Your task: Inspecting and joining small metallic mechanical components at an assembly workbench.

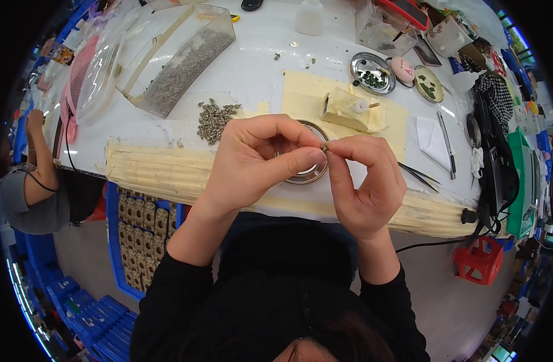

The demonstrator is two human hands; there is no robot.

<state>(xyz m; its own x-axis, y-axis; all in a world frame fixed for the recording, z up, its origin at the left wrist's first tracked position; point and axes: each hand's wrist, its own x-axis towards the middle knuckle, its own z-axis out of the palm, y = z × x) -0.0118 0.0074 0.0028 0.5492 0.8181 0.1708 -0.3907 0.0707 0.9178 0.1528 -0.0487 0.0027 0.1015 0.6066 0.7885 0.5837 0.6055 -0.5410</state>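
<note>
Between the fingertips of both hands is a tiny dark metallic piece [324,147], too small to make out its kind. My left hand [258,151] pinches it from one side with thumb and forefinger. From the other side my right hand [368,175] pinches it the same way. Below the hands lies a round metal dish [312,176], mostly covered by my left hand. A heap of small grey metal pieces [215,120] lies left of my left hand. Beyond my right hand stands a taped block [349,110] with a small white nozzle-like tip.
A clear bin [192,66] of small grey pieces stands at the far left. Far right are a metal dish [373,72] with dark green bits and a cream dish [429,84]. Black tweezers [419,176] and a pen [446,145] lie right. Another person's arm [40,160] is at left.
</note>
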